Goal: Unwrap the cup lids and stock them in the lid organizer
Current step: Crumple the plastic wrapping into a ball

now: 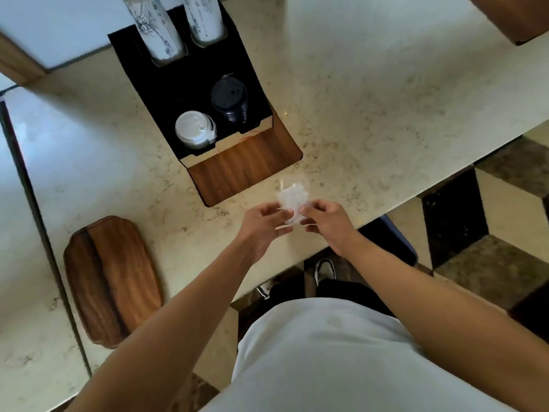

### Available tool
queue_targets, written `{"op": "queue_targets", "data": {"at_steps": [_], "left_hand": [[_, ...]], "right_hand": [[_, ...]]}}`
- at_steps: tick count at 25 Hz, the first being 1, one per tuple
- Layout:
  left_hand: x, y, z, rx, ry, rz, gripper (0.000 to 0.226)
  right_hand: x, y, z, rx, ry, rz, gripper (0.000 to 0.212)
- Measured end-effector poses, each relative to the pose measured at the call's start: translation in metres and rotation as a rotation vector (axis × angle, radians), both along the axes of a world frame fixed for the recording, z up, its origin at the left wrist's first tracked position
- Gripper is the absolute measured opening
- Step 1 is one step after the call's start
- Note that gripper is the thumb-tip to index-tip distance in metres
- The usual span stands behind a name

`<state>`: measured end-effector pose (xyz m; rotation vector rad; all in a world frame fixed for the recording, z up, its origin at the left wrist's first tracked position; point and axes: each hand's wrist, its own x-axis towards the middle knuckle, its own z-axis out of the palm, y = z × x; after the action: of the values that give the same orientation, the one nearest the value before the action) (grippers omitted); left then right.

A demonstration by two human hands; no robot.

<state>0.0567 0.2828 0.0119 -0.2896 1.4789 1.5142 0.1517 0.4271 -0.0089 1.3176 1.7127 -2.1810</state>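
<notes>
A crumpled clear plastic wrapper (292,196) is held over the counter's front part between my left hand (264,224) and my right hand (325,223), both pinching it. The wood-and-black lid organizer (246,171) stands just beyond my hands. Its front left slot holds a stack of white lids (193,129) with some clear wrap on its side. A stack of black lids (229,98) fills the slot to the right. Two tall stacks of printed paper cups (157,28) stand in the back slots.
A wooden tray (110,278) lies on the beige stone counter (371,99) to my left. The counter's front edge runs diagonally by my right hand, with tiled floor and my shoes below. A wooden box corner (517,16) is at top right.
</notes>
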Motion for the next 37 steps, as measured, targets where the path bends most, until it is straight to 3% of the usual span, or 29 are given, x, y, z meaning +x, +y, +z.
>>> {"op": "queue_targets", "data": {"at_steps": [10,15,22,31,37], "left_hand": [[0.058,0.089,0.020,-0.165,0.162,-0.222,0.027],[0.123,0.166,0.016,-0.218,0.236,-0.396,0.024],[0.215,0.253,-0.028,-0.297,0.153,-0.563,0.016],[0.253,0.301,-0.175,-0.474,0.028,-0.786,0.005],[0.248,0.314,-0.313,-0.514,0.104,-0.849,0.022]], "right_hand": [[0.085,0.061,-0.002,-0.087,0.073,-0.181,0.004],[0.166,0.121,-0.011,-0.084,0.043,-0.271,0.023],[0.267,0.174,-0.040,-0.122,-0.096,-0.475,0.011],[0.310,0.180,-0.168,-0.225,-0.338,-0.740,0.005],[0.296,0.183,-0.313,-0.197,-0.473,-0.713,0.010]]}}
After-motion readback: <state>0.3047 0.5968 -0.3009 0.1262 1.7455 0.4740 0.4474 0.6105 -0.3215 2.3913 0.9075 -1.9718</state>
